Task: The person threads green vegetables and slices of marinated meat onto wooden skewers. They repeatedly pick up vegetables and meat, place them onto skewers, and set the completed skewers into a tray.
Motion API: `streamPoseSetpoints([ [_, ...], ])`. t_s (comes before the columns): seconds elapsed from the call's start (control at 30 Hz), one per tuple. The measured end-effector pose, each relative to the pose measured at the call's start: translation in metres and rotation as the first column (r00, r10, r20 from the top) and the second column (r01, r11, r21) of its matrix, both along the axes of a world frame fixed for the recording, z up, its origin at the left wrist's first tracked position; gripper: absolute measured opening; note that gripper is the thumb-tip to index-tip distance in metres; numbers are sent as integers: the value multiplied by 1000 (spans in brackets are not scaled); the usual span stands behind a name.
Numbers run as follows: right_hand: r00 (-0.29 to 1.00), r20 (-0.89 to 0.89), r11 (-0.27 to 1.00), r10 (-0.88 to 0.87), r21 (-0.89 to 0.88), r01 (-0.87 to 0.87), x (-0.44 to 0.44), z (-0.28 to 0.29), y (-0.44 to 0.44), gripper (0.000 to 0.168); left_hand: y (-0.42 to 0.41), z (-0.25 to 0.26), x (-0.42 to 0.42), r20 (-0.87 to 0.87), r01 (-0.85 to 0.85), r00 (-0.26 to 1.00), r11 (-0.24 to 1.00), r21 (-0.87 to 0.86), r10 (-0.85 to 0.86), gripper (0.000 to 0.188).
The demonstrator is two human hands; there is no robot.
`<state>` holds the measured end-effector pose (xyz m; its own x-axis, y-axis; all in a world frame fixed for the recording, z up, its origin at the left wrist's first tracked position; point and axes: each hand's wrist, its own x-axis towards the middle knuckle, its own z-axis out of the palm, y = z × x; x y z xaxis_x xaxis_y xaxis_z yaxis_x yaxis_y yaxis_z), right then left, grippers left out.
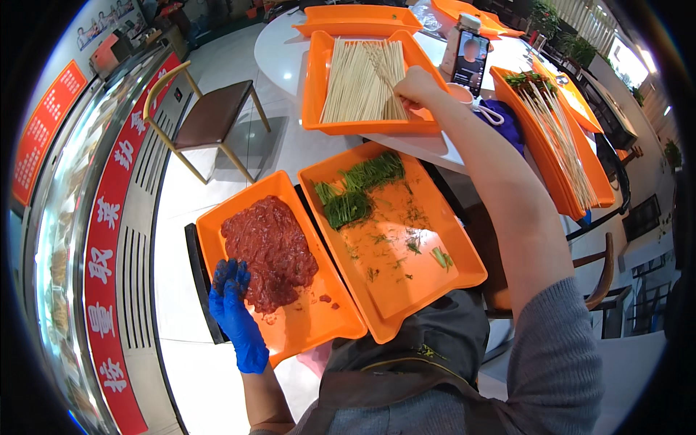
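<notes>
My right hand (417,88), bare, is at the right side of an orange tray (314,81) full of bamboo skewers (353,81). A few slanting skewers (381,64) run up to its fingertips, which are closed on them. My left hand (236,315) wears a blue glove with dark-stained fingertips. It rests by the left rim of the orange meat tray (321,331), beside a mound of raw, sliced red meat (269,253), and no object shows in it. Next to that, another orange tray (375,304) holds bundles of green herbs (372,171) and loose scraps.
On the white table (280,60) a phone (470,62) leans on a jar (454,41). To the right, an orange tray (544,157) holds loaded skewers (560,144). A chair (215,114) and a glass-fronted display counter (70,228) stand on the left. An empty-looking orange tray (359,20) lies behind.
</notes>
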<state>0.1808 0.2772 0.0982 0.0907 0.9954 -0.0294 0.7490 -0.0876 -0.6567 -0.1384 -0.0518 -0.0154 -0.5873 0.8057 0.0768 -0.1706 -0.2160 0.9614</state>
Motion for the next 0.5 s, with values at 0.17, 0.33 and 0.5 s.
streamPoseSetpoints([
  [0.17, 1000, -18, 998, 10, 54, -9, 14, -6, 7, 17, 6, -4, -10, 20, -12, 1000, 999, 48, 11, 36],
  [0.33, 992, -120, 1000, 26, 10, -25, 35, 0, 16, 19, 4, -1, -21, -58, -1, 998, 998, -67, -3, 38],
  [0.5, 897, -311, 861, 315, 492, -132, 51, 48, -43, 25, 6, -5, -22, -105, 82, 990, 986, -148, -98, 28],
])
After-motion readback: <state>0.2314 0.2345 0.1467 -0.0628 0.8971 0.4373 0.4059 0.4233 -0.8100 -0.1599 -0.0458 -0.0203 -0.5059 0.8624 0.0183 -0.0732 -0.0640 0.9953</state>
